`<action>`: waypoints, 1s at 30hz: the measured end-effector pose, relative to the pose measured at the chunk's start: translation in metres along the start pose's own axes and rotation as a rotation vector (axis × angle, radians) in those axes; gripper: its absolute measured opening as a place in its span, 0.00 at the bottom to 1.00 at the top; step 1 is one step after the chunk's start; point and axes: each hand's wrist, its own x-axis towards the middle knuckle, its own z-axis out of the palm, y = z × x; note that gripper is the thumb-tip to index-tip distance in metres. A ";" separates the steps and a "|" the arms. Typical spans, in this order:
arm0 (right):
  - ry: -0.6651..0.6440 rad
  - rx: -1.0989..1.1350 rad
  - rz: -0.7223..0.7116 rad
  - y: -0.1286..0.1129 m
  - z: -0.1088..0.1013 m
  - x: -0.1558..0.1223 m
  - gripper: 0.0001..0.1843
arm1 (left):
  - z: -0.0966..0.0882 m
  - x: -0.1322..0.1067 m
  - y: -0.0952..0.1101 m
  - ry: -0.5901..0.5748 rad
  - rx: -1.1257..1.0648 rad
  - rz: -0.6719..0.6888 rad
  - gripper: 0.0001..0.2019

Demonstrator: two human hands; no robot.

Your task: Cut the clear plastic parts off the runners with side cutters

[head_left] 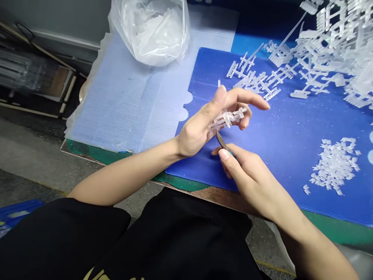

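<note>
My left hand (pixel 208 116) is curled around a whitish translucent plastic sprue (pixel 229 118) with small parts on its branches. Its thumb and index finger are spread, and the other fingers support the piece. My right hand (pixel 246 167) grips a pair of small nippers (pixel 223 143), whose dark tips meet the lower edge of the sprue near my left palm. Whether the jaws are closed on the plastic I cannot tell. Most of the handles is hidden in my right hand; a bit of blue shows.
A blue corrugated sheet (pixel 285 163) covers the table. A large heap of sprues (pixel 329 50) lies at the back right, with loose ones nearer. A pile of small cut pieces (pixel 335 165) is at the right. An open plastic bag (pixel 154 35) of white parts stands at the back left.
</note>
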 end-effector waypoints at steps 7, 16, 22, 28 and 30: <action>-0.017 0.007 0.021 0.003 -0.007 -0.006 0.24 | -0.004 0.001 0.003 -0.058 -0.030 -0.090 0.44; 0.059 0.047 -0.014 0.008 -0.015 -0.008 0.23 | -0.010 0.001 0.004 -0.034 -0.006 -0.077 0.42; 0.071 0.060 -0.024 0.004 -0.014 -0.008 0.24 | -0.012 -0.003 0.009 -0.158 0.075 -0.135 0.39; 0.076 0.067 -0.024 0.004 -0.013 -0.008 0.24 | -0.012 -0.002 -0.006 -0.122 0.069 -0.029 0.47; 0.075 0.066 -0.025 0.005 -0.013 -0.008 0.23 | -0.011 -0.002 -0.007 -0.110 0.071 -0.039 0.49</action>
